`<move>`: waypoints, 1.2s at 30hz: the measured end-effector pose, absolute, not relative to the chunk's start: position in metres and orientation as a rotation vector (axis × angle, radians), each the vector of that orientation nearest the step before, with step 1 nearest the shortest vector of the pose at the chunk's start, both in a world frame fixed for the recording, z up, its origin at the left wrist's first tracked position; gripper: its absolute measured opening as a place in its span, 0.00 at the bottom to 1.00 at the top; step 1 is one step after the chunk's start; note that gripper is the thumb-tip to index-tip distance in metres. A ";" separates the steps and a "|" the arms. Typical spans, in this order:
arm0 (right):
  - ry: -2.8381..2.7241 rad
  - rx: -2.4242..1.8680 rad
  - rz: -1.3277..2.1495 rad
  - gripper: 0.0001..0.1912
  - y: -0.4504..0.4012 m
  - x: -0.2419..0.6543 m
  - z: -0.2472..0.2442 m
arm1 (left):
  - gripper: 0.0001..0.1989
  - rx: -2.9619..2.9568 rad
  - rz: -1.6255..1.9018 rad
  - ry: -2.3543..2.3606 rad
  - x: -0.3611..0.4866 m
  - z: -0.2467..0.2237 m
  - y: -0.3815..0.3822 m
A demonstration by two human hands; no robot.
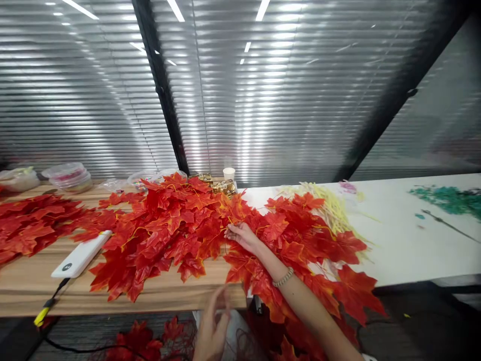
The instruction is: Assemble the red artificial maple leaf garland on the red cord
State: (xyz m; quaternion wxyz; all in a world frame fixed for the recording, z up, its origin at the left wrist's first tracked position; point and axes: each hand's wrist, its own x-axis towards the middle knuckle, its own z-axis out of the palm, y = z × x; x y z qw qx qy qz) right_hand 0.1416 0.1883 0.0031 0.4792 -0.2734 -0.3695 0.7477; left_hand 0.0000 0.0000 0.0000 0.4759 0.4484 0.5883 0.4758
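Picking looks underway: right hand point(242, 234) pinches 1 leaf stem in the red maple-leaf pile point(180, 230) on the wooden table point(33, 286); left hand point(211, 328), blurred, fingers loosely open, waits below. Next needs a clean pull.

The right hand point(242, 234) rests on the middle of the leaves point(176, 235), which lie across the table point(150, 298) to both sides of it. The left hand point(212, 328) hangs nearer, below the table edge. Left of the right hand a power bank point(80, 254) lies beside the leaves. Behind it stands a cup point(228, 173); farther left, tubs point(69, 176). Right and behind lie stems point(332, 208); far right, green bits point(449, 198).
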 end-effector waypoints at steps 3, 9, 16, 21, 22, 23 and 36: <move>-0.877 -0.678 1.793 0.13 0.189 0.138 0.012 | 0.25 0.852 1.267 1.237 0.031 0.010 0.035; -0.897 -0.710 1.777 0.14 0.188 0.127 0.025 | 0.16 0.762 1.148 0.778 0.054 0.031 0.065; -0.802 -0.728 1.701 0.11 0.181 0.132 0.034 | 0.10 0.661 1.054 0.642 0.034 0.045 0.047; -0.634 -0.769 1.594 0.10 0.173 0.139 0.031 | 0.12 0.621 1.075 0.646 0.007 0.056 0.032; -0.613 -0.775 1.574 0.11 0.170 0.141 0.031 | 0.12 0.626 1.071 0.659 0.003 0.058 0.030; -0.598 -0.782 1.555 0.11 0.164 0.143 0.031 | 0.12 0.633 1.067 0.675 -0.001 0.059 0.028; -0.646 -1.079 1.305 0.15 -0.008 0.158 0.012 | 0.13 0.890 1.089 0.979 0.000 0.046 0.023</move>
